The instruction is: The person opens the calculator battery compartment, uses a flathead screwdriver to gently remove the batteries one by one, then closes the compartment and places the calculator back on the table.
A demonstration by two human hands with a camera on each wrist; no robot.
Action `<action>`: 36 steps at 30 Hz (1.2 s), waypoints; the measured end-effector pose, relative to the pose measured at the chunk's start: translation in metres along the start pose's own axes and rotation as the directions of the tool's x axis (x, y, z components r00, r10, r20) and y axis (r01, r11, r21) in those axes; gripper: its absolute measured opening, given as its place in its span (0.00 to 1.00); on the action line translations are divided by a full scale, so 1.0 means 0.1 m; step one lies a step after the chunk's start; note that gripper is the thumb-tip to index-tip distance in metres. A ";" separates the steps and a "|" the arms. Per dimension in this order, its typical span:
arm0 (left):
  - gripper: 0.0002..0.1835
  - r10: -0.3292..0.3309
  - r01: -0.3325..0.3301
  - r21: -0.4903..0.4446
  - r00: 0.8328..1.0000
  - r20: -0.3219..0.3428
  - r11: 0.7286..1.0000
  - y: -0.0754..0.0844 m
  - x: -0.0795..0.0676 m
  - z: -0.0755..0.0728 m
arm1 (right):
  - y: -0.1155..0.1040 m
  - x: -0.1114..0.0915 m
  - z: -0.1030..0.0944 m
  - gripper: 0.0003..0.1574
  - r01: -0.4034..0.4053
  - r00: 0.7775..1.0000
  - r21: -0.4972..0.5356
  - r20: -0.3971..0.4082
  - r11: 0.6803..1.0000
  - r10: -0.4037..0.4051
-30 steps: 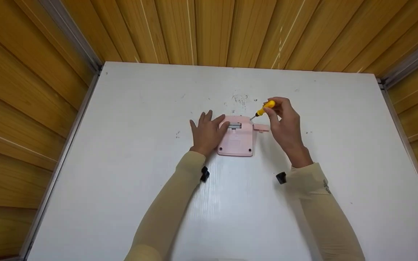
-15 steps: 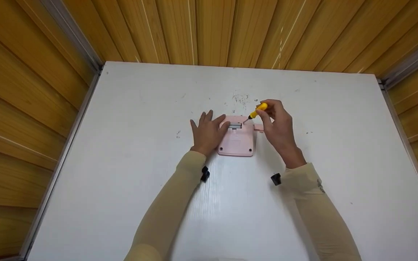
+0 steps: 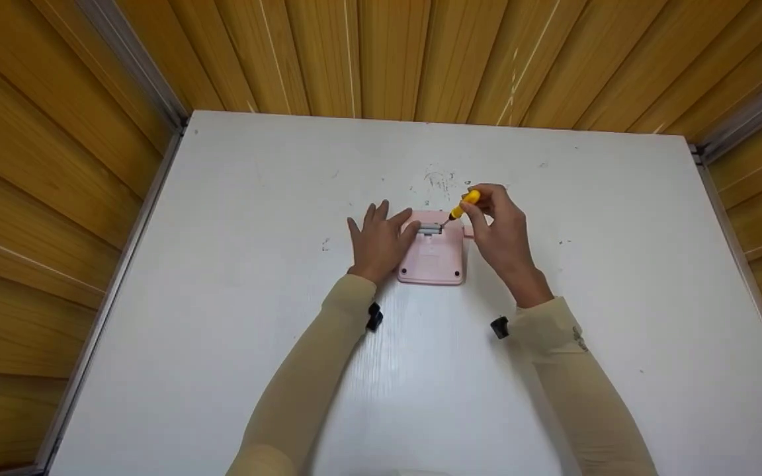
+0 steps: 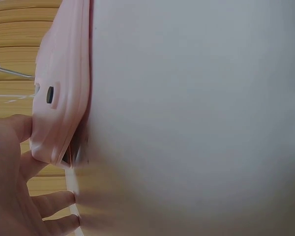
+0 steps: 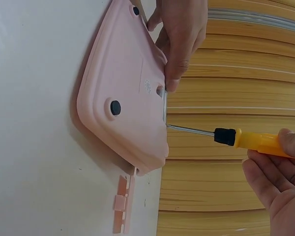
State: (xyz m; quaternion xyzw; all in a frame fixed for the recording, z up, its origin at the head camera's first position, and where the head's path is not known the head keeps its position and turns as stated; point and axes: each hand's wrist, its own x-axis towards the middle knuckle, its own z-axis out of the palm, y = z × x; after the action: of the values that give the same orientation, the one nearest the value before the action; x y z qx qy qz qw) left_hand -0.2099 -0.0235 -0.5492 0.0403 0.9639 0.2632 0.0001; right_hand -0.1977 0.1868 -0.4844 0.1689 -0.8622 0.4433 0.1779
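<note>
A pink wedge-shaped device, by its look a calculator, lies back side up on the white table. A battery sits in its uncovered slot. My left hand rests on the device's left side, fingers spread fairly straight, with the thumb by the battery's left end. My right hand pinches a screwdriver by its yellow handle. The metal shaft slants down to the battery's right end. Whether the tip touches the battery or the slot's edge, I cannot tell. The device's front is hidden underneath.
A pink battery cover lies on the table beside the device's right edge, partly behind my right hand in the head view. Wood-panelled walls rise behind the table and at both sides.
My right hand has moved left with the screwdriver, bringing its tip from the device's upper right corner to the battery's right end. My left hand has stayed in place.
</note>
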 end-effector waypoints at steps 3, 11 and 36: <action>0.30 0.001 -0.001 -0.007 1.000 0.002 1.000 0.00 0.00 0.00 | 0.00 0.00 0.01 0.19 0.023 1.000 -0.007 0.003 1.000 -0.023; 0.32 -0.015 0.015 -0.018 1.000 0.001 1.000 -0.01 0.00 0.03 | 0.00 0.01 0.03 0.19 0.046 0.999 -0.008 0.012 0.999 -0.046; 0.31 -0.027 0.027 -0.010 1.000 0.003 1.000 0.01 0.01 0.03 | 0.20 -0.06 -0.04 0.19 -0.045 0.998 0.092 -0.029 0.995 0.048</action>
State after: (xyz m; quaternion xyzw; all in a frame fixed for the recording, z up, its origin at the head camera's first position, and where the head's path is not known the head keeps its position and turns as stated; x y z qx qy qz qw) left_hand -0.2108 -0.0215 -0.5512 0.0276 0.9631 0.2677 0.0053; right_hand -0.2007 0.2021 -0.4988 0.1496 -0.8419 0.4887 0.1730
